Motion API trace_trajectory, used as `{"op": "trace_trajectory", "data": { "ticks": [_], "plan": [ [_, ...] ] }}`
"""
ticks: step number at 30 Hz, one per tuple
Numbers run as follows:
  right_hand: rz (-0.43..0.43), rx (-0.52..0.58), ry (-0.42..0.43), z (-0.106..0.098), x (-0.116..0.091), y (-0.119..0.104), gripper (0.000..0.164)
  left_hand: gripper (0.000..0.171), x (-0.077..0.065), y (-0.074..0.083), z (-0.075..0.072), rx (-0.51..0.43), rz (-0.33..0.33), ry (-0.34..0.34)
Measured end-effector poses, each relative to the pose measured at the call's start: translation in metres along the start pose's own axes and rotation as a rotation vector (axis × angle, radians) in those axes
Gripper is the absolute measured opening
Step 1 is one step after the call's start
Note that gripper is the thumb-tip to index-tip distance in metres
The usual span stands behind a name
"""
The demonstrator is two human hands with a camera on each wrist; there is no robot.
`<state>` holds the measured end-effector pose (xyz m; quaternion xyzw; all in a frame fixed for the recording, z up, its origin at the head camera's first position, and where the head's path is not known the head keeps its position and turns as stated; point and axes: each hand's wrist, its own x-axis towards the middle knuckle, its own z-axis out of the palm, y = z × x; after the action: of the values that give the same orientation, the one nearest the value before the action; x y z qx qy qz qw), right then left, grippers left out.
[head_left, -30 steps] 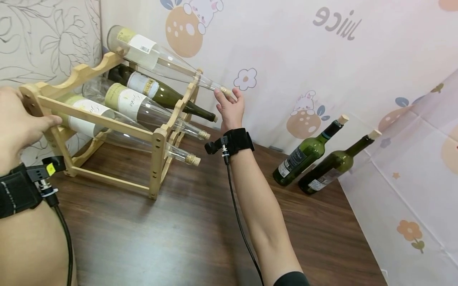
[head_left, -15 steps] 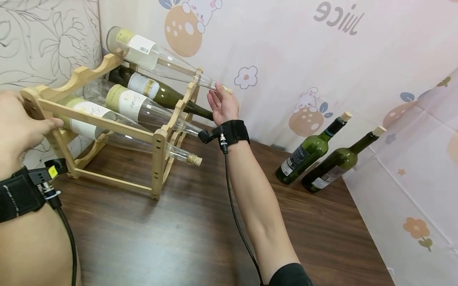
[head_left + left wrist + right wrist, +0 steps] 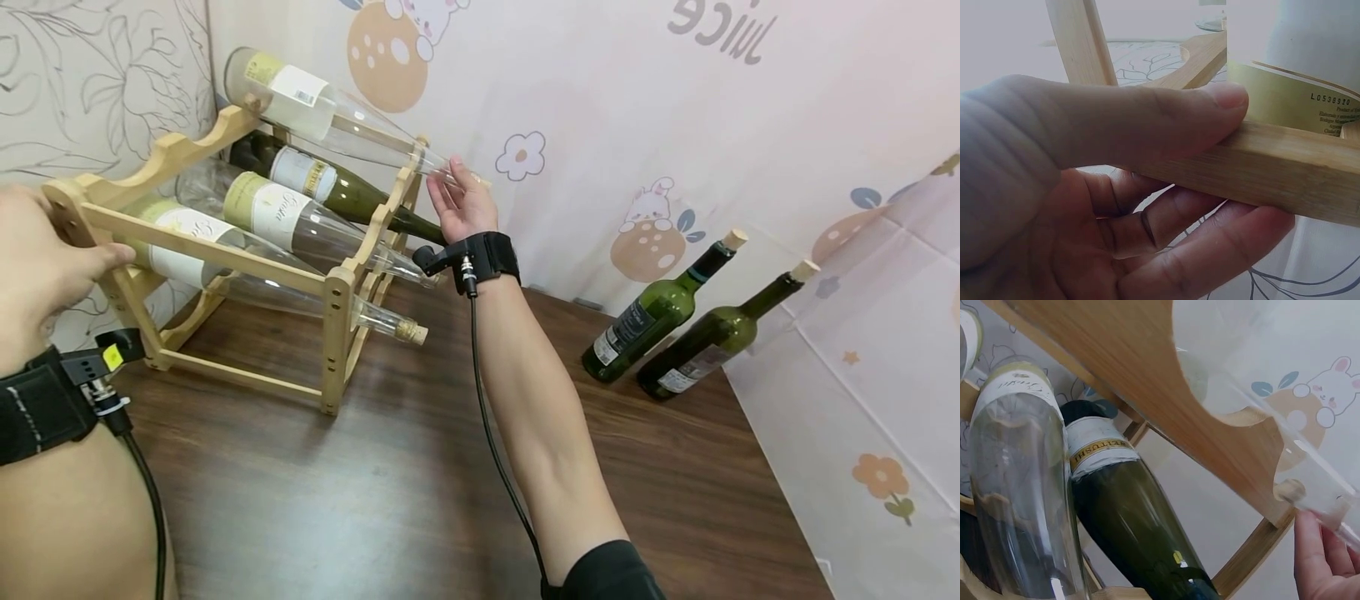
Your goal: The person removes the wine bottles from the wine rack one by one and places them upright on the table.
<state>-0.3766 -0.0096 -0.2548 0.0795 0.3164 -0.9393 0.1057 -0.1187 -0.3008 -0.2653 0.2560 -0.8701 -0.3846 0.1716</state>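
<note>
My left hand (image 3: 48,258) grips the near left corner of a light wooden wine rack (image 3: 335,342); in the left wrist view its thumb and fingers (image 3: 1229,250) lie either side of a rail (image 3: 1272,165). With my right hand (image 3: 467,204) I hold the neck of a clear wine bottle (image 3: 367,137) lying across the rack's top, at the far side. Its corked end is partly hidden by that hand. On the tier below lie a dark green bottle (image 3: 352,198) and two clear bottles, one in the middle (image 3: 273,208) and one nearest me (image 3: 187,267).
Two green corked bottles, one left (image 3: 645,317) and one right (image 3: 705,346), stand upright on the dark wooden table (image 3: 420,467) at the right. A patterned curtain (image 3: 585,100) hangs close behind rack and bottles. Cables trail from both wrist cameras.
My right hand has moved from the cork end back along the top bottle's neck, toward the rack, and taken hold of it. My left hand stays on the rack.
</note>
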Motion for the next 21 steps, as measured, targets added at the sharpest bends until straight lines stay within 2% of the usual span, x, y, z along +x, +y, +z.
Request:
{"op": "trace_trajectory", "data": {
  "ticks": [4,7,9,14,21],
  "plan": [
    [0.007,0.003,-0.015,-0.0013,0.0007,0.0018,0.043,0.037,-0.0018,0.0018,-0.0002,-0.012,-0.001,-0.009],
    [0.001,-0.004,-0.033,-0.0020,0.0004,0.0025,0.048,0.037,-0.0027,0.0023,-0.0011,-0.012,0.000,-0.009],
    [-0.007,-0.002,-0.036,-0.0025,0.0006,0.0030,0.041,0.035,-0.0022,0.0019,-0.0019,-0.011,0.003,-0.007],
    [-0.045,0.005,-0.049,-0.0051,0.0017,0.0041,0.009,0.038,-0.0015,0.0016,-0.0018,0.028,0.021,-0.002],
    [-0.105,-0.017,-0.052,-0.0087,0.0049,0.0032,0.011,0.040,-0.0021,0.0015,-0.0013,0.071,0.044,0.012]
  ]
}}
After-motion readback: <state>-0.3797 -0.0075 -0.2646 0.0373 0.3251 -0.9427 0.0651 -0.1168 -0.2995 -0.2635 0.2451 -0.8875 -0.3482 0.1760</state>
